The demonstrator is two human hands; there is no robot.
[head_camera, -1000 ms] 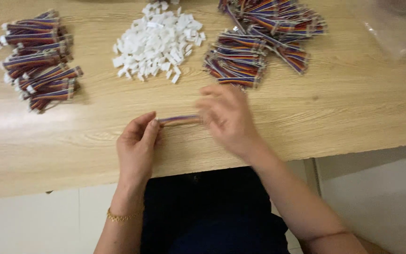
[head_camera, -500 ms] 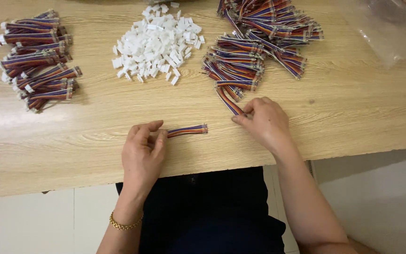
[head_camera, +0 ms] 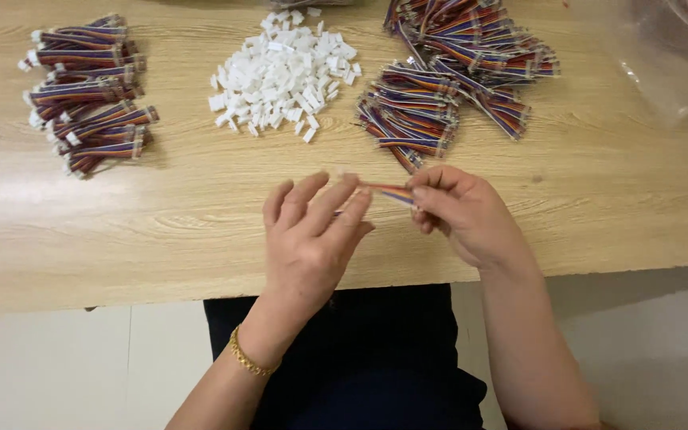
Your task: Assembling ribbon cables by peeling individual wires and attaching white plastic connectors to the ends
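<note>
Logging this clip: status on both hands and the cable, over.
Left hand and right hand both at one multicoloured ribbon cable, held between fingers above the wooden table. Nothing in the way.

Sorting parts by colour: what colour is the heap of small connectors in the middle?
White, all of them; the connectors show plainly in the head view.
</note>
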